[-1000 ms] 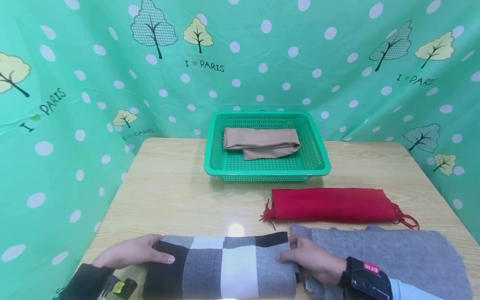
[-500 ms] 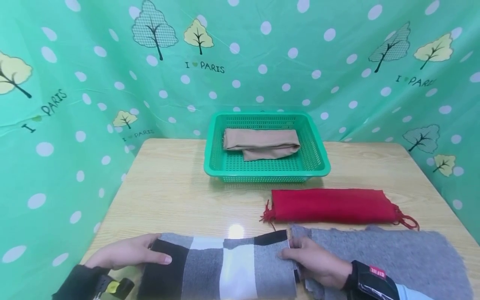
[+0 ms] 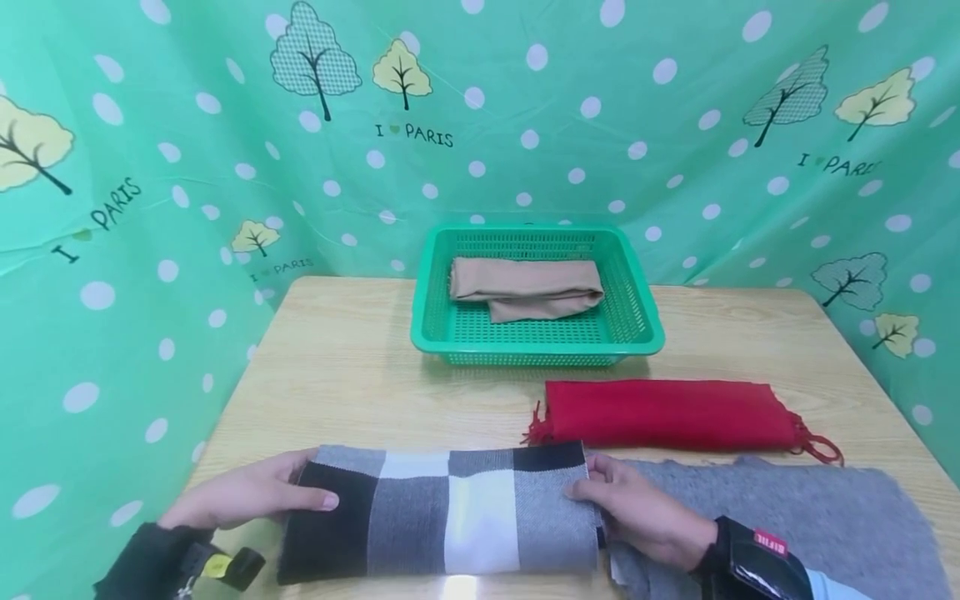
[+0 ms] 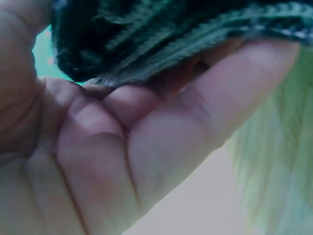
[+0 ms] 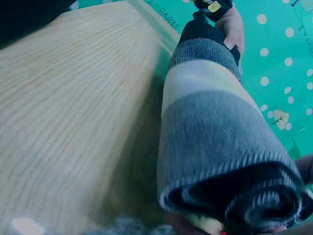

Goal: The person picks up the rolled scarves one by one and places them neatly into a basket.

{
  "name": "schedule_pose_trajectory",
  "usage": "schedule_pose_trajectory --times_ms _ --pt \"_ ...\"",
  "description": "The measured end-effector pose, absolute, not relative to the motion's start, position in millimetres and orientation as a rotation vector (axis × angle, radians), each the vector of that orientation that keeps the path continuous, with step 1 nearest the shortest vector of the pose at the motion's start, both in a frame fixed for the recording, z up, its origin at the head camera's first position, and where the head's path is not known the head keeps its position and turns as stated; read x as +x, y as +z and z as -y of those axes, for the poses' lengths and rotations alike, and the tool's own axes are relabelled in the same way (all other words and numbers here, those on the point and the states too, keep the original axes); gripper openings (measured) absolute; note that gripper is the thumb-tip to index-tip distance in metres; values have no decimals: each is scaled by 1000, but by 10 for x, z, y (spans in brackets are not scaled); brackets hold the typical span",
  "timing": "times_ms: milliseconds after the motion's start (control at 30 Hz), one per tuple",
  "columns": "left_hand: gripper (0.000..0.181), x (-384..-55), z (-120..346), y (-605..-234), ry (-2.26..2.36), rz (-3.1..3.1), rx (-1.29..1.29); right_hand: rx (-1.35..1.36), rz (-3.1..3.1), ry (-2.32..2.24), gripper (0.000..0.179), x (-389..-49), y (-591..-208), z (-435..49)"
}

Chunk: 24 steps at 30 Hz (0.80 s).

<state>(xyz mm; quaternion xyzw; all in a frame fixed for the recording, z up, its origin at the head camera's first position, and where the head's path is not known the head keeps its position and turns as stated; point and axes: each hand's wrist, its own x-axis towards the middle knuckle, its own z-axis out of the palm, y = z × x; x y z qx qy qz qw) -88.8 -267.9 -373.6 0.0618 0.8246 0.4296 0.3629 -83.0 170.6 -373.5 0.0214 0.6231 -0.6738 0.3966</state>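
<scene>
A checked scarf (image 3: 480, 517) in black, grey and white lies stretched between both hands, raised a little off the table. Seen from its end in the right wrist view, the scarf (image 5: 210, 127) is rolled up in a spiral. My left hand (image 3: 258, 492) grips its black end, thumb on top. In the left wrist view the fingers of that hand (image 4: 98, 147) pass under the layered fabric (image 4: 146, 44). At the opposite end my right hand (image 3: 648, 512) holds the grey part with the thumb over it; most of this hand is hidden in its own wrist view.
A green plastic basket (image 3: 536, 346) with a folded beige cloth (image 3: 525, 283) inside stands at the back. A folded red scarf (image 3: 667, 414) with fringes lies on the right of the wooden table (image 3: 337, 367). Nearer, a grey fuzzy cloth (image 3: 780, 517) extends beneath the right forearm.
Both hands have raised the checked scarf slightly up and away from the front edge; its lower edge now shows above the table. Basket, red scarf and grey cloth stay in place.
</scene>
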Motion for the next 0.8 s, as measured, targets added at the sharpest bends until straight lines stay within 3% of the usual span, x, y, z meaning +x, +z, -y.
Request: schedule_pose_trajectory --times_ms 533,800 --pt "94 -984 2628 -3659 1164 -2124 84 114 -1606 -1750 74 -912 -3620 -1800" --pt "91 -1027 2604 -3635 1254 -2072 92 135 -1659 -1693 60 -946 -3583 -1849"
